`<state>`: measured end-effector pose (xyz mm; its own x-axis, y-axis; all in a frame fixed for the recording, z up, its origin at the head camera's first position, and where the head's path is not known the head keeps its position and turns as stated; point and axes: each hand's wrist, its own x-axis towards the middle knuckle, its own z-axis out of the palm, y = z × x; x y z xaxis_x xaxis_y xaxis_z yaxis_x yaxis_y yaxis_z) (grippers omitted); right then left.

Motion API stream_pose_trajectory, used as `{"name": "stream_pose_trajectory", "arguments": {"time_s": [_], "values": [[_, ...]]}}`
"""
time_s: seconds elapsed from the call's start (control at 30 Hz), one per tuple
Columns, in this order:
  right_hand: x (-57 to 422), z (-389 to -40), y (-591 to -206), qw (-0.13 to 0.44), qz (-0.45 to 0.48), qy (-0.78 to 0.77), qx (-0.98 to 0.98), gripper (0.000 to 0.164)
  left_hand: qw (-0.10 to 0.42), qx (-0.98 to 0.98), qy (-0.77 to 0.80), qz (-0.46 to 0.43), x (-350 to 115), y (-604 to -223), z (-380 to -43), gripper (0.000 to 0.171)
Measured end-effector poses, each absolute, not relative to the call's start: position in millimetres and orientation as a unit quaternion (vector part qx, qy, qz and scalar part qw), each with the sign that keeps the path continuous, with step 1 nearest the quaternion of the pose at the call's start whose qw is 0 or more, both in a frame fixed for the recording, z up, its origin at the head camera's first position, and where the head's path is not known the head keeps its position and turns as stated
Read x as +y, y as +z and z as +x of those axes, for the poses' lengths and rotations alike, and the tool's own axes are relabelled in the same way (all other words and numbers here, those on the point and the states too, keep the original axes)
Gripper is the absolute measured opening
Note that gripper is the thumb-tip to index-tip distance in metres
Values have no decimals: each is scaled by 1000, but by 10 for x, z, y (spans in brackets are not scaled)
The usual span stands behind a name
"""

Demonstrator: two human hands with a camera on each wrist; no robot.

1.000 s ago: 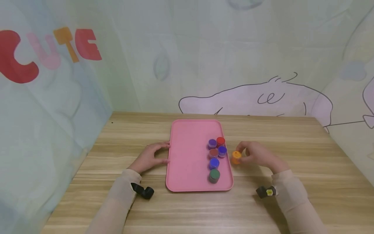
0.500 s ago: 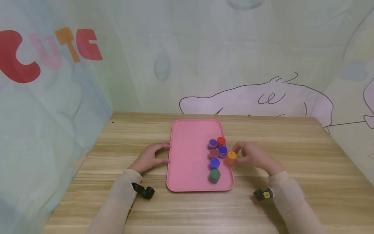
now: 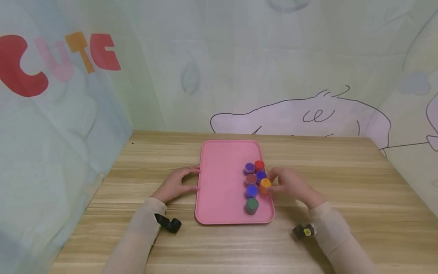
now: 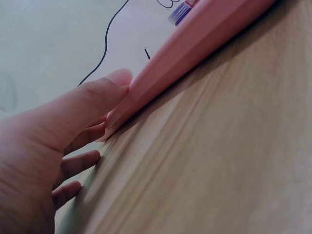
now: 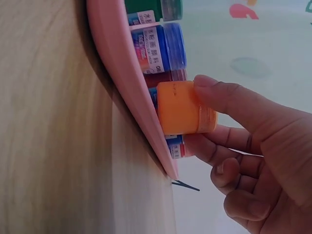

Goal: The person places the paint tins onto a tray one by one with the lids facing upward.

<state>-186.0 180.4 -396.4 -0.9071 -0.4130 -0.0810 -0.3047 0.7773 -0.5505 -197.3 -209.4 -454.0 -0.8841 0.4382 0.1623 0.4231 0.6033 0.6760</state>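
My right hand (image 3: pixel 291 184) pinches a small orange paint jar (image 5: pixel 178 108) between thumb and fingers, at the right rim of the pink tray (image 3: pixel 220 182). In the head view the orange jar overlaps the tray's inside, close to a dark blue jar (image 3: pixel 261 176). Along the tray's right part stand a purple jar (image 3: pixel 249 168), a red jar (image 3: pixel 259 165), a brownish-red jar (image 3: pixel 251 179), a blue jar (image 3: pixel 251 191) and a green jar (image 3: pixel 252 205). On the opposite side my left hand (image 3: pixel 174 185) touches the tray's left edge, thumb and fingertips spread along it.
The tray lies on a wooden table (image 3: pixel 164 243) that ends at a cloth backdrop (image 3: pixel 184 76) with cartoon drawings. A black wrist camera (image 3: pixel 168 223) is strapped to the left sleeve, another black camera (image 3: pixel 303 231) to the right one.
My right hand has carried the orange paint jar leftward from beside the tray to over its right rim, near the dark blue jar. My left hand stays at the tray's left edge.
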Motion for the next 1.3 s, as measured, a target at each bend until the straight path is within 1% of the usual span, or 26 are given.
{"name": "stream_pose_trajectory", "arguments": {"time_s": [0.53,1.07,1.3], "values": [[1735,-1809,-3988,91,-196,-245,945,23,14,895,379,236,-2047,-4532,-1984,59],[1715,-1804,-4015,62,-222,-202,952,25,16,895,377,238,-2055,-4535,-1982,59],[1727,-1797,-3995,79,-220,-205,950,25,13,897,370,241,-2065,-4539,-1983,60]]}}
